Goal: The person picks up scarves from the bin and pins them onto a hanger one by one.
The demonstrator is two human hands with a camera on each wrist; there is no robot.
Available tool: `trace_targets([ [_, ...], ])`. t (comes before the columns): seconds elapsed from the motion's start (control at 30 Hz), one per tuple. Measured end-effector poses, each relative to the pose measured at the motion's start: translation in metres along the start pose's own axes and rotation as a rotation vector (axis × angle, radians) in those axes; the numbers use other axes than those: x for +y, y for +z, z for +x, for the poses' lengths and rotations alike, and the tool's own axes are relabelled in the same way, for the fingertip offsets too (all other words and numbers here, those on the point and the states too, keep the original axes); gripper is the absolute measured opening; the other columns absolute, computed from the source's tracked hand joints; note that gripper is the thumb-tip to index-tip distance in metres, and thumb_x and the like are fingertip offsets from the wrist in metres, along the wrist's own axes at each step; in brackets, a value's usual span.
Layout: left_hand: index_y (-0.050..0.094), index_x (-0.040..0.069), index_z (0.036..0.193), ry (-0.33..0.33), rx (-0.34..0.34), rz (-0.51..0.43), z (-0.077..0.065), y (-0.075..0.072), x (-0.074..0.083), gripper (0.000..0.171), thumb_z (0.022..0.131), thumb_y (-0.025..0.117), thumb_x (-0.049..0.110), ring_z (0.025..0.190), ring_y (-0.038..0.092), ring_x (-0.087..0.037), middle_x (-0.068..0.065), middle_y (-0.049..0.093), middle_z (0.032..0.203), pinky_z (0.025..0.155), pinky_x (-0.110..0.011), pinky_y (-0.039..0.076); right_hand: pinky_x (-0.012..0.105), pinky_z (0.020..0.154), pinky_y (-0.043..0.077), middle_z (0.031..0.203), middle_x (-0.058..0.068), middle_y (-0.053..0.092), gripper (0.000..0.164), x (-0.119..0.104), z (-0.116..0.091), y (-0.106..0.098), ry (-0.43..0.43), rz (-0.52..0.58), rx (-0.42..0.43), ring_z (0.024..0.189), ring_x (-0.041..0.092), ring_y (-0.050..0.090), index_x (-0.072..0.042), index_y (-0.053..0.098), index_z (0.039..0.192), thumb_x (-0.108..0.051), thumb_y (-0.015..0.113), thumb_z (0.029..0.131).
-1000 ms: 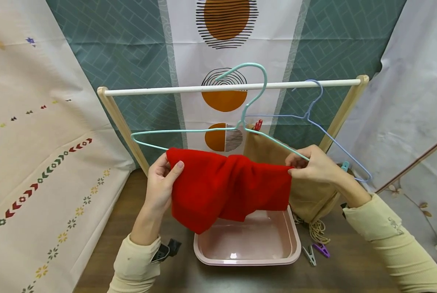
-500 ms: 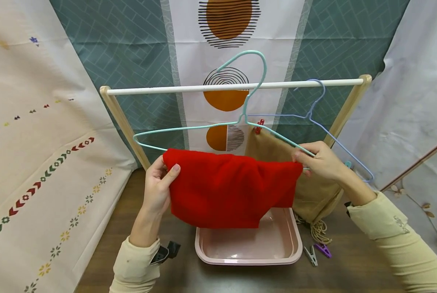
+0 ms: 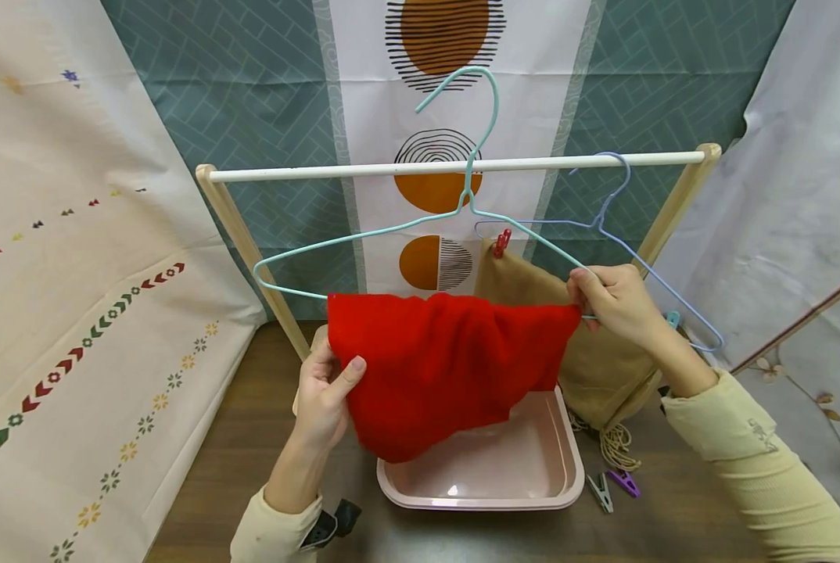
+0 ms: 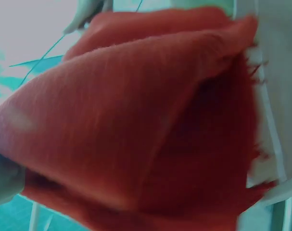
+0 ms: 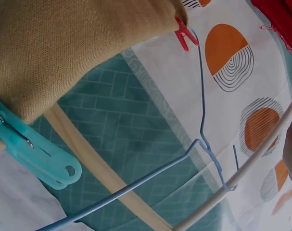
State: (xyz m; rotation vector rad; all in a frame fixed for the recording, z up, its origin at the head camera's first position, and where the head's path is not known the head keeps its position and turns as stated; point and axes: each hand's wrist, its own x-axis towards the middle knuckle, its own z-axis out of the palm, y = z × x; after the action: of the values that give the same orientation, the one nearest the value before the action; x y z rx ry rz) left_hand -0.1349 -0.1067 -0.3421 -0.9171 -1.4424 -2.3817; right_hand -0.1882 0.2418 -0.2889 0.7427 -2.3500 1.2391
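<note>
A red scarf (image 3: 448,367) with a thready fringe hangs over the bottom bar of a mint-green hanger (image 3: 364,234), in front of the rack. My left hand (image 3: 324,399) pinches the scarf's left edge, thumb in front and fingers behind. My right hand (image 3: 617,305) grips the hanger's right end, close to the scarf's upper right corner; whether it also holds the scarf is hidden. In the left wrist view the folded scarf (image 4: 112,110) fills most of the picture. The hanger's hook stands in front of the rail, apart from it as far as I can tell.
A white rail (image 3: 307,170) on wooden posts spans the back. From it hangs a blue hanger (image 3: 631,254) with a tan fringed scarf (image 3: 603,383), clipped by red (image 5: 185,34) and teal clothespins (image 5: 37,144). Below are a pink basin (image 3: 483,469) and grey (image 3: 600,493) and purple clothespins (image 3: 624,483).
The mint-green hanger's hook has risen and swung more upright. My left hand has moved down along the scarf's left edge. My right hand has shifted slightly up and right with the hanger.
</note>
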Motion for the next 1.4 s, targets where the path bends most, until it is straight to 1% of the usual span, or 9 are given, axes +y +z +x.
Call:
trace_targets([
  [0.1,0.061,0.011,0.108,-0.050,0.028,0.040,-0.013,0.000,-0.009,0.030,0.086,0.053,-0.008,0.091,0.057,-0.015,-0.001,0.061,0.101,0.077,-0.026,0.048,0.021,0.035,0.038,0.049,0.003,0.042,0.035,0.001,0.000,-0.003,0.007,0.033,-0.010,0.033,0.011,0.042,-0.005,0.053,0.061,-0.003,0.044,0.095],
  [0.27,0.063,0.017,0.101,-0.168,0.047,0.268,-0.019,-0.020,-0.018,0.034,0.084,0.053,-0.010,0.084,0.059,-0.012,0.002,0.063,0.095,0.072,-0.024,0.050,0.020,0.034,0.035,0.050,0.001,0.039,0.036,0.012,0.002,-0.009,-0.153,0.185,-0.109,0.036,0.009,0.040,-0.006,0.052,0.061,0.006,0.041,0.093],
  [0.5,0.060,0.005,0.111,-0.020,-0.112,0.267,0.001,-0.065,-0.014,0.037,0.089,0.037,-0.014,0.086,0.061,-0.013,-0.001,0.063,0.102,0.072,-0.024,0.050,0.020,0.034,0.034,0.055,0.005,0.044,0.034,0.020,0.003,-0.014,-0.260,0.332,-0.197,0.037,0.010,0.041,-0.003,0.055,0.064,-0.001,0.041,0.095],
  [0.63,0.052,0.004,0.124,-0.051,-0.219,0.503,0.013,-0.069,-0.009,0.049,0.081,0.053,-0.017,0.094,0.059,-0.012,0.000,0.057,0.117,0.075,-0.023,0.050,0.020,0.034,0.036,0.057,0.004,0.046,0.034,0.019,0.004,-0.016,-0.276,0.335,-0.216,0.038,0.009,0.043,-0.004,0.056,0.065,-0.001,0.041,0.095],
  [0.73,0.062,0.002,0.109,-0.082,-0.266,0.607,0.020,-0.064,-0.008,0.037,0.079,0.054,-0.017,0.090,0.057,-0.011,0.005,0.061,0.108,0.071,-0.023,0.048,0.020,0.034,0.035,0.058,0.003,0.046,0.033,0.019,0.004,-0.016,-0.297,0.335,-0.245,0.038,0.008,0.044,-0.004,0.056,0.065,-0.001,0.041,0.095],
  [0.87,0.068,0.005,0.087,-0.056,-0.141,0.605,0.024,-0.055,-0.005,0.030,0.079,0.052,-0.019,0.068,0.052,-0.009,0.009,0.064,0.085,0.056,-0.022,0.043,0.020,0.033,0.034,0.054,0.002,0.044,0.034,0.020,0.003,-0.016,-0.292,0.286,-0.270,0.037,0.009,0.042,-0.006,0.055,0.065,-0.001,0.040,0.096],
  [1.07,0.070,0.009,0.088,0.060,0.123,0.307,0.034,-0.038,0.002,0.031,0.081,0.051,-0.015,0.061,0.054,-0.013,-0.001,0.066,0.078,0.052,-0.020,0.044,0.022,0.031,0.034,0.049,0.007,0.043,0.036,0.026,-0.001,-0.016,-0.215,0.295,-0.286,0.033,0.013,0.040,-0.004,0.055,0.064,0.005,0.038,0.094],
  [1.2,0.070,0.008,0.088,0.095,0.123,0.266,0.040,-0.038,0.004,0.029,0.081,0.051,-0.013,0.061,0.054,-0.012,-0.002,0.066,0.079,0.052,-0.019,0.044,0.023,0.029,0.032,0.051,0.008,0.044,0.036,0.029,-0.004,-0.015,-0.229,0.395,-0.258,0.033,0.015,0.040,-0.001,0.054,0.063,0.002,0.038,0.095],
  [1.4,0.070,0.014,0.086,0.099,0.100,0.450,0.032,-0.050,0.004,0.038,0.076,0.054,-0.019,0.056,0.053,-0.007,0.004,0.065,0.075,0.049,-0.017,0.042,0.023,0.031,0.029,0.053,0.007,0.044,0.037,0.028,-0.003,-0.019,-0.303,0.451,-0.174,0.035,0.012,0.041,0.000,0.054,0.063,0.005,0.036,0.095],
])
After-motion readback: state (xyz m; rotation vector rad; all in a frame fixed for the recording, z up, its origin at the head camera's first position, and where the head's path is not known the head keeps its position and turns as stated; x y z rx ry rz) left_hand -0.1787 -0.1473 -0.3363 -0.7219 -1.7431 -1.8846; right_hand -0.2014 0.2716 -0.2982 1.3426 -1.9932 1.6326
